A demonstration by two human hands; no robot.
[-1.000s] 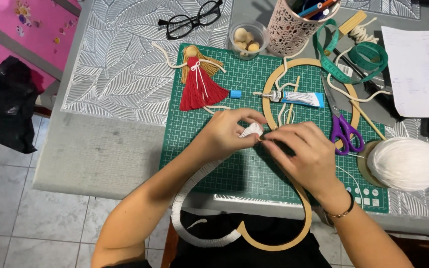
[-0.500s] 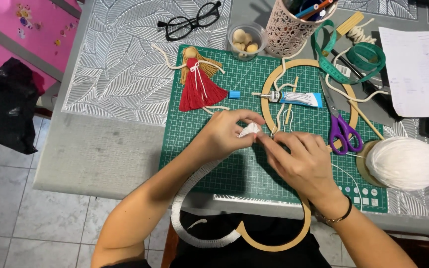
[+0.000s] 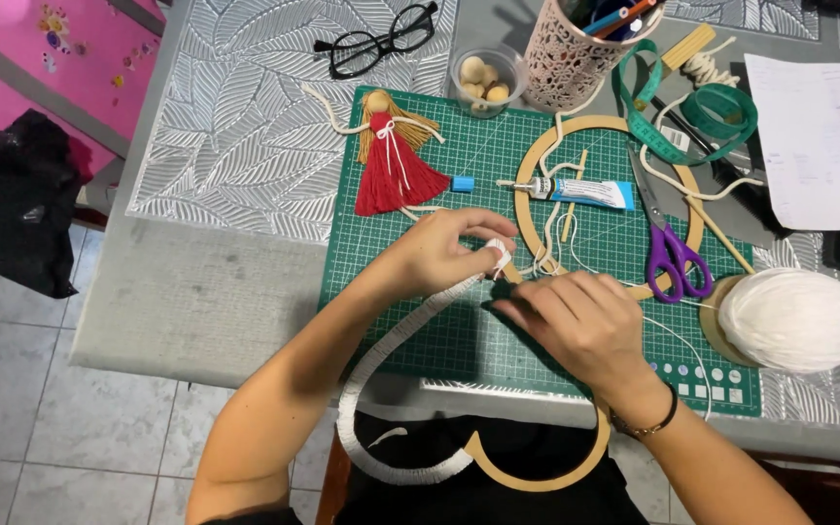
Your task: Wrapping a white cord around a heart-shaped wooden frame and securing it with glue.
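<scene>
A large wooden hoop (image 3: 546,472) lies over the near table edge, its left half wrapped in white yarn (image 3: 381,360). My left hand (image 3: 449,248) pinches the hoop at the end of the wrapping, on the green cutting mat (image 3: 478,331). Just right of it, my right hand (image 3: 580,321) is closed on the white strand, fingers down against the mat. The thread runs right toward a white yarn ball (image 3: 794,319).
On the mat lie a red yarn doll (image 3: 393,165), a smaller wooden hoop (image 3: 527,209), a glue tube (image 3: 580,192) with its blue cap (image 3: 463,183), and purple scissors (image 3: 673,248). Behind are glasses (image 3: 376,41), a cup of wooden beads (image 3: 486,78), a pen holder (image 3: 576,49), green tape measure (image 3: 721,112), paper (image 3: 819,136).
My right hand has slid down and to the right, away from the left hand, drawing the yarn with it. The left hand keeps its hold on the hoop.
</scene>
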